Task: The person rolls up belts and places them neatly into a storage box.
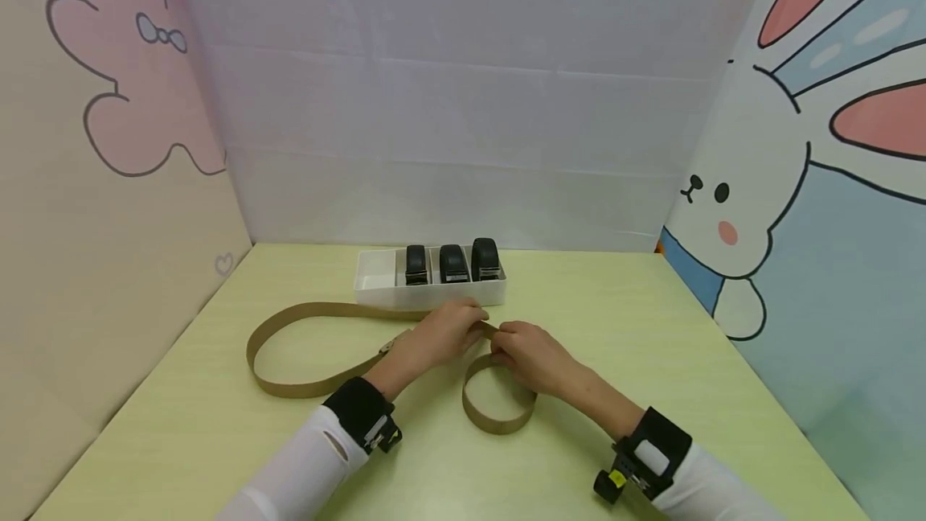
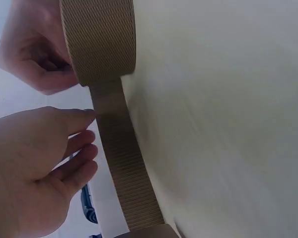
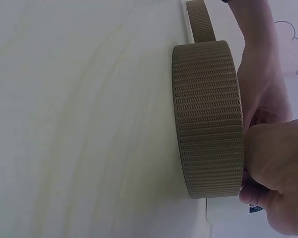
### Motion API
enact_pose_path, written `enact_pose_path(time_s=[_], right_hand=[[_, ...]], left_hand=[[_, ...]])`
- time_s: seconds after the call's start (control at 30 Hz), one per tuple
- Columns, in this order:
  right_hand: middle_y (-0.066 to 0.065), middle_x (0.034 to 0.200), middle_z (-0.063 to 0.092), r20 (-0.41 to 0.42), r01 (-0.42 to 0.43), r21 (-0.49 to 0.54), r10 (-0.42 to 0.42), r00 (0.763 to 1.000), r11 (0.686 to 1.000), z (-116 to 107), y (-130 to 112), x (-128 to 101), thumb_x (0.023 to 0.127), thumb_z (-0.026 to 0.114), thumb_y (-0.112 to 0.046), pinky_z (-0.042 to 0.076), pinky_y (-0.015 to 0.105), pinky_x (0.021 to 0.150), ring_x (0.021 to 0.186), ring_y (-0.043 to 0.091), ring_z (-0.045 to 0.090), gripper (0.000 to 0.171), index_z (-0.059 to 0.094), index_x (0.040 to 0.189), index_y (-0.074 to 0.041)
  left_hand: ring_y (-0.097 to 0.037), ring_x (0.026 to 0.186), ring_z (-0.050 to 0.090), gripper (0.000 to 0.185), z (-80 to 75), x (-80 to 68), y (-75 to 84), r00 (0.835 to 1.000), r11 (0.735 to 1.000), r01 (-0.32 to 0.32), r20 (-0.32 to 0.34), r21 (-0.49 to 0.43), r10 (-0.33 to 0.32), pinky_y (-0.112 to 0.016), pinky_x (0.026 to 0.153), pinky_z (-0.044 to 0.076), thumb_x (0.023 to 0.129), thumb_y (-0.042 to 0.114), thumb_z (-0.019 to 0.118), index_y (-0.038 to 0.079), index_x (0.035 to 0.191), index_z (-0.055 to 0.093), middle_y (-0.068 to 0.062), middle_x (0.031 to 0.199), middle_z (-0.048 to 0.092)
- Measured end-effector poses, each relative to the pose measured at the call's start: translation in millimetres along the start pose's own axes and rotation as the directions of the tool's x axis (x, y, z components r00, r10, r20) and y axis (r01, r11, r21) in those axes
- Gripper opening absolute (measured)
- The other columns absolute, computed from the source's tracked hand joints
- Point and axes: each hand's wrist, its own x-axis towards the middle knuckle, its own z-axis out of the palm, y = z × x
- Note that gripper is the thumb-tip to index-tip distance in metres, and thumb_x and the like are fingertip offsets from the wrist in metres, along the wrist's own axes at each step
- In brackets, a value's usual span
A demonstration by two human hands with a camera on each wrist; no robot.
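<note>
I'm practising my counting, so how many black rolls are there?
3 that I can see. All sit side by side in the white box: a left roll, a middle roll and a right roll. Any behind the box would be hidden.

Both arms [image 1: 593, 400] reach in over the table [image 1: 637, 344], white sleeves [image 1: 297, 469] to the wrists, black band [image 1: 358, 410] round each; hands close together, well inside the left and right edges, short of the far edge. Left hand [image 1: 447, 330] slightly nearer that far edge, forearm slanting up toward the far right corner, fingers loosely bent with small gaps between the tips. Right hand [image 1: 537, 356] just beside it, nearer the right edge, forearm slanting toward the far left corner, back uppermost, fingers curled in.
</note>
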Motion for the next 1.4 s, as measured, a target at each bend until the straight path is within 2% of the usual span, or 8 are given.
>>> enact_pose_path(time_s=[0.13,0.27,0.4,0.63,0.8,1.07,1.13,1.4], right_hand=[[0.004,0.088,0.07,-0.023,-0.021,-0.041,0.02,1.0,0.999,6.4,2.2,2.0,0.097,0.087,-0.006,0.058,0.03,0.07,0.079,0.019,0.068,0.009,0.078,0.095,-0.007],[0.005,0.082,0.066,-0.048,-0.103,-0.097,0.099,0.994,0.99,10.1,9.1,3.8,0.097,0.086,-0.005,0.055,0.032,0.065,0.073,0.021,0.065,0.015,0.073,0.088,-0.007],[0.006,0.076,0.06,-0.066,-0.19,-0.121,0.183,0.981,0.974,9.9,23.1,5.7,0.099,0.083,-0.004,0.05,0.033,0.06,0.066,0.021,0.059,0.023,0.068,0.082,-0.008],[0.006,0.075,0.06,-0.041,-0.295,-0.111,0.293,0.955,0.949,4.8,48.2,0.7,0.101,0.078,-0.003,0.049,0.033,0.058,0.065,0.018,0.055,0.023,0.068,0.081,-0.008],[0.007,0.079,0.065,-0.024,-0.332,-0.096,0.331,0.943,0.938,-3.7,62.3,-9.7,0.102,0.079,-0.003,0.054,0.036,0.06,0.069,0.021,0.062,0.018,0.072,0.085,-0.007],[0.009,0.082,0.068,-0.014,-0.369,-0.032,0.369,0.929,0.929,-16.9,82.0,-33.7,0.099,0.081,0.002,0.056,0.036,0.062,0.07,0.022,0.063,0.015,0.073,0.087,-0.004],[0.011,0.082,0.07,-0.012,-0.378,-0.012,0.378,0.926,0.926,-19.6,83.9,-36.0,0.099,0.08,0.003,0.058,0.038,0.064,0.071,0.023,0.065,0.015,0.074,0.087,-0.004],[0.013,0.084,0.072,-0.044,-0.296,-0.094,0.293,0.955,0.951,-16.1,80.3,-35.0,0.098,0.082,0.003,0.061,0.039,0.067,0.075,0.027,0.069,0.005,0.082,0.093,0.0]], left_hand=[[-0.008,0.083,0.069,0.006,7.8,9.1,-10.5,0.999,0.994,0.0,0.054,0.111,-0.006,-0.027,0.076,0.059,0.102,0.021,0.084,0.025,0.098,0.087,0.01,0.093,0.079],[-0.005,0.074,0.062,0.019,7.7,9.7,-14.2,0.994,0.991,0.059,0.086,0.12,-0.069,-0.025,0.068,0.054,0.1,0.015,0.083,0.027,0.086,0.087,0.01,0.084,0.077],[-0.005,0.07,0.055,0.025,4.3,6.9,-19.8,0.988,0.992,0.106,0.105,0.065,-0.112,-0.023,0.064,0.049,0.099,0.012,0.083,0.027,0.079,0.084,0.012,0.077,0.07],[-0.001,0.06,0.033,0.049,-14.7,-8.8,-27.4,0.985,0.993,0.107,0.14,-0.049,-0.099,-0.019,0.057,0.03,0.102,0.014,0.081,0.028,0.06,0.061,0.016,0.062,0.04],[-0.003,0.057,0.028,0.057,-56.7,-26.8,-6.6,0.968,0.974,0.173,0.207,-0.144,-0.141,-0.024,0.056,0.027,0.102,0.005,0.078,0.023,0.057,0.048,0.013,0.06,0.03],[-0.004,0.059,0.036,0.041,-81.9,-55.4,-4.5,0.975,0.982,0.126,0.198,-0.14,-0.097,-0.023,0.058,0.033,0.103,0.009,0.079,0.011,0.062,0.071,0.011,0.061,0.05],[-0.004,0.058,0.035,0.036,-104.5,-56.0,17.5,0.966,0.974,0.176,0.215,-0.146,-0.142,-0.021,0.058,0.033,0.098,-0.001,0.08,0.007,0.064,0.074,0.011,0.06,0.048],[-0.002,0.057,0.028,0.037,-105.5,-59.5,24.7,0.969,0.977,0.166,0.204,-0.136,-0.137,-0.018,0.058,0.025,0.099,-0.006,0.075,0.005,0.064,0.071,0.012,0.059,0.033]])
